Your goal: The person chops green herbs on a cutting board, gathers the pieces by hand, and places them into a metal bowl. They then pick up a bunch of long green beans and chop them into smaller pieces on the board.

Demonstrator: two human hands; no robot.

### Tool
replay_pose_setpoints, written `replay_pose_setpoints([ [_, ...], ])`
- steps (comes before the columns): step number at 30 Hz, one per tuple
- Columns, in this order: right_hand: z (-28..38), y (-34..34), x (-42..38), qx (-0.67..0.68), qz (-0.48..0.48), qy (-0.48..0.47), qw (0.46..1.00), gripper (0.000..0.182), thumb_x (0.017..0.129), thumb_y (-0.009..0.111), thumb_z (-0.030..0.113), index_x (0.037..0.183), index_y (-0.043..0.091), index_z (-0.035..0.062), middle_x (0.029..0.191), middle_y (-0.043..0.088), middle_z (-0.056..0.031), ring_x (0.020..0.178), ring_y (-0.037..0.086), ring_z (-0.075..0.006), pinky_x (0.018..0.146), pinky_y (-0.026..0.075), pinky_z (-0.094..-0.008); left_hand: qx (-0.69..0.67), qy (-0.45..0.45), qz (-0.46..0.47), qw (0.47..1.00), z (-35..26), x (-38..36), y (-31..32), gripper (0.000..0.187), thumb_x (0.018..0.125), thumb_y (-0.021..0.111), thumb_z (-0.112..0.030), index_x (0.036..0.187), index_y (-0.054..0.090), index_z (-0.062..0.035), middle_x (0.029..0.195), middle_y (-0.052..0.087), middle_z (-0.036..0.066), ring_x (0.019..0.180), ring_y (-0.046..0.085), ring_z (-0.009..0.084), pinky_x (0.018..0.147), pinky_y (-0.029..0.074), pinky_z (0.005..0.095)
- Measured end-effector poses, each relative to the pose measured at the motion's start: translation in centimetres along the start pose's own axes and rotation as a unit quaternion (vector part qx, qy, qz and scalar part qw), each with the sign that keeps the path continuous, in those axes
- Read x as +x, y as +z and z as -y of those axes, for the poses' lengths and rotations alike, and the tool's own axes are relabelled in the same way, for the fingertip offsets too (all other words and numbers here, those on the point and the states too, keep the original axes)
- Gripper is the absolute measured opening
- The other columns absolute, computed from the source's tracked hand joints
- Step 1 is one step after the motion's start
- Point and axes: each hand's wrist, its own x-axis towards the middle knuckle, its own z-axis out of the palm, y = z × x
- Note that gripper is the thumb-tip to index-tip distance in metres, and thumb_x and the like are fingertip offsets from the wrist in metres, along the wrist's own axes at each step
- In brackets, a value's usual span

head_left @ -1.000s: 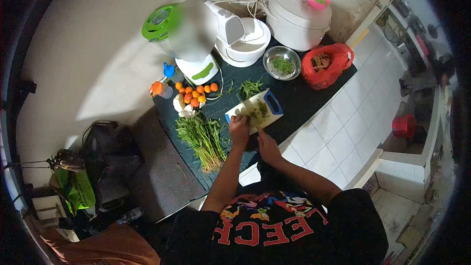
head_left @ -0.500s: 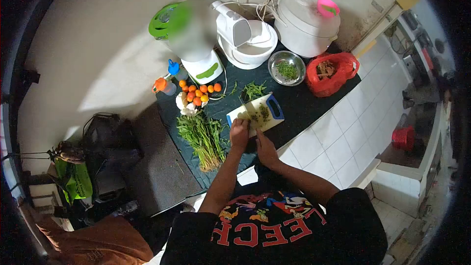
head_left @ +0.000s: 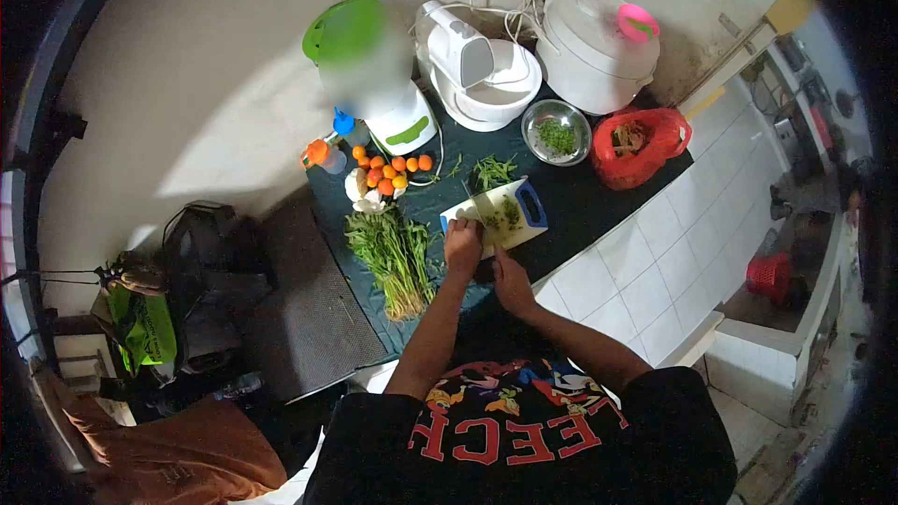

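A white cutting board with blue ends (head_left: 534, 207) lies near the table's front edge, with chopped greens (head_left: 505, 215) scattered on it. My left hand (head_left: 463, 245) rests on the board's left part, fingers curled down; what they press on is hidden. At the board's near edge, my right hand (head_left: 512, 282) is closed around the handle of a knife (head_left: 474, 201), whose thin blade points away beside my left fingers. Cut leafy greens (head_left: 493, 172) lie just beyond the board. To the left is a large bunch of long-stemmed greens (head_left: 388, 257).
Orange tomatoes (head_left: 399, 181), garlic (head_left: 355, 185) and a blender (head_left: 398, 122) stand left. Behind are a stand mixer (head_left: 486, 93) and a white lidded pot (head_left: 599, 51). A metal bowl of chopped greens (head_left: 557, 133) and a red plastic bag (head_left: 645, 154) sit right.
The whole view has shifted slightly. Both hands stay at the board, and the knife blade now shows more plainly beside the left fingers.
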Motion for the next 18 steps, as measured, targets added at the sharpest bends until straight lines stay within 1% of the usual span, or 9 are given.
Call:
replay_pose_setpoints([
  [1, 0.1, 0.0, -0.5, 0.012, 0.017, 0.029, 0.999, 0.048, 0.108, 0.046, 0.017, 0.152, 0.043, -0.0030, 0.130, 0.062, -0.0336, 0.120, 0.060, -0.0498, 0.102, 0.048, -0.0527, -0.008, 0.001, -0.004, 1.000, -0.2, -0.2, -0.4, 0.013, 0.085, 0.071, -0.016, 0.093, 0.070, -0.0051, 0.101, 0.067, 0.012, 0.098, 0.061, 0.0353, 0.084, 0.054, 0.0468],
  [6, 0.3, 0.8, -1.6, -0.011, -0.023, 0.019, 0.999, 0.047, 0.108, 0.045, 0.016, 0.152, 0.043, -0.0015, 0.129, 0.062, -0.0329, 0.119, 0.060, -0.0491, 0.103, 0.048, -0.0521, -0.082, 0.010, 0.005, 0.997, 0.3, -0.3, -0.6, 0.015, 0.085, 0.070, -0.012, 0.098, 0.072, -0.0044, 0.101, 0.066, 0.012, 0.098, 0.061, 0.0351, 0.084, 0.054, 0.0471],
  [8, 0.5, 0.8, -0.8, -0.014, -0.031, 0.012, 0.999, 0.047, 0.108, 0.044, 0.016, 0.152, 0.043, -0.0014, 0.129, 0.062, -0.0328, 0.120, 0.060, -0.0489, 0.103, 0.048, -0.0519, -0.077, 0.036, 0.042, 0.996, 0.8, -0.5, -0.5, 0.019, 0.085, 0.068, -0.010, 0.102, 0.072, -0.0030, 0.102, 0.066, 0.013, 0.099, 0.061, 0.0354, 0.088, 0.054, 0.0469],
  [10, 0.3, 0.8, 0.2, -0.039, 0.012, 0.059, 0.997, 0.046, 0.109, 0.044, 0.017, 0.150, 0.045, -0.0030, 0.131, 0.062, -0.0324, 0.122, 0.060, -0.0486, 0.104, 0.047, -0.0516, -0.075, 0.050, 0.028, 0.996, 0.4, -0.8, -1.1, 0.019, 0.085, 0.068, -0.009, 0.102, 0.072, -0.0022, 0.102, 0.065, 0.013, 0.101, 0.060, 0.0358, 0.090, 0.053, 0.0468],
  [11, 0.3, 1.0, 0.9, -0.038, 0.008, 0.058, 0.998, 0.046, 0.109, 0.044, 0.017, 0.150, 0.045, -0.0030, 0.131, 0.062, -0.0324, 0.122, 0.060, -0.0486, 0.104, 0.047, -0.0516, -0.073, 0.062, 0.016, 0.995, 0.3, -0.7, -1.3, 0.019, 0.086, 0.067, -0.008, 0.103, 0.072, -0.0013, 0.102, 0.065, 0.014, 0.102, 0.060, 0.0363, 0.092, 0.052, 0.0466],
  [13, -0.3, 1.5, 1.3, -0.087, -0.110, -0.118, 0.983, 0.052, 0.107, 0.046, 0.014, 0.156, 0.037, -0.0003, 0.114, 0.065, -0.0335, 0.107, 0.063, -0.0498, 0.094, 0.050, -0.0563, -0.067, 0.060, 0.033, 0.995, 0.2, -0.7, -1.6, 0.019, 0.086, 0.067, -0.008, 0.103, 0.071, -0.0007, 0.102, 0.065, 0.015, 0.103, 0.059, 0.0367, 0.092, 0.052, 0.0466],
  [14, -0.6, 1.6, 1.1, -0.088, -0.110, -0.114, 0.983, 0.052, 0.107, 0.046, 0.014, 0.156, 0.037, -0.0003, 0.114, 0.065, -0.0335, 0.107, 0.063, -0.0498, 0.094, 0.050, -0.0563, -0.061, 0.054, 0.048, 0.996, 0.1, -0.7, -1.6, 0.019, 0.087, 0.066, -0.007, 0.104, 0.071, -0.0001, 0.103, 0.064, 0.016, 0.104, 0.059, 0.0372, 0.092, 0.051, 0.0465],
  [16, 0.9, 0.9, 0.8, -0.024, -0.041, 0.019, 0.999, 0.044, 0.108, 0.046, 0.015, 0.146, 0.048, -0.0067, 0.131, 0.063, -0.0330, 0.123, 0.060, -0.0487, 0.105, 0.048, -0.0519, -0.067, 0.037, 0.064, 0.995, 0.2, -0.3, -1.2, 0.019, 0.087, 0.067, -0.008, 0.103, 0.071, -0.0001, 0.103, 0.064, 0.016, 0.104, 0.058, 0.0376, 0.091, 0.051, 0.0469],
  [18, 1.2, 1.0, -0.7, -0.021, -0.050, 0.014, 0.998, 0.045, 0.107, 0.047, 0.014, 0.147, 0.048, -0.0062, 0.130, 0.063, -0.0331, 0.122, 0.060, -0.0489, 0.104, 0.048, -0.0522, -0.072, 0.024, 0.077, 0.994, 0.4, -0.2, -1.5, 0.018, 0.087, 0.067, -0.008, 0.103, 0.070, 0.0000, 0.104, 0.064, 0.017, 0.104, 0.058, 0.0381, 0.090, 0.051, 0.0473],
])
